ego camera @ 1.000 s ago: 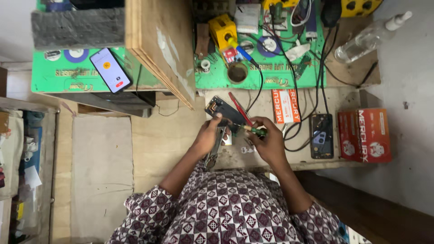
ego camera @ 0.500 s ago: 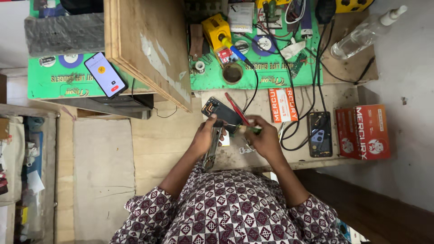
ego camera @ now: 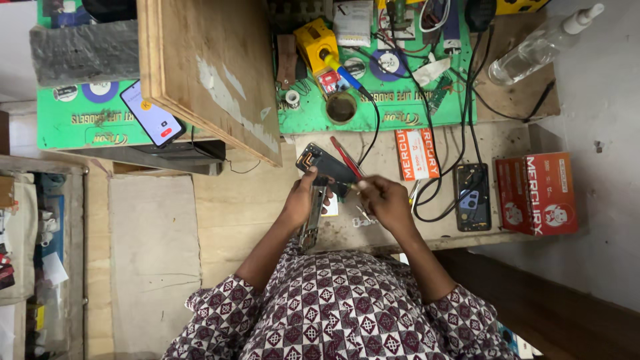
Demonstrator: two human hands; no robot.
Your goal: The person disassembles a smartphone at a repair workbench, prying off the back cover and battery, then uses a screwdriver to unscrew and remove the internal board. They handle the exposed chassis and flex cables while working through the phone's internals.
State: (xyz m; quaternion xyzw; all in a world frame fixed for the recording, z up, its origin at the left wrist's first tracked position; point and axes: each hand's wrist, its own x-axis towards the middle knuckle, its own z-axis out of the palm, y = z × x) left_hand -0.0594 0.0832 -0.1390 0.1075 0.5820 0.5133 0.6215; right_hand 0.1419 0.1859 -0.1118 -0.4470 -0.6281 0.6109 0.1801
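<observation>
Dark opened phone at frame centre, under repair.
My left hand clasped its edge; my right hand pinched a small tool. I judged steady, light tip pressure best.

Hidden behind the left hand: the middle of the phone frame held on edge. Too small to tell: the tool tip under the right hand, and whether those fingers touch the dark phone back. Cut off by the top edge: the black item and the yellow object at the far side of the worktop. Covered in part by the leaning wooden board: the green mat. Cut off at the left edge: the shelf clutter. Too small to make out: the loose metal bits by the right hand.
</observation>
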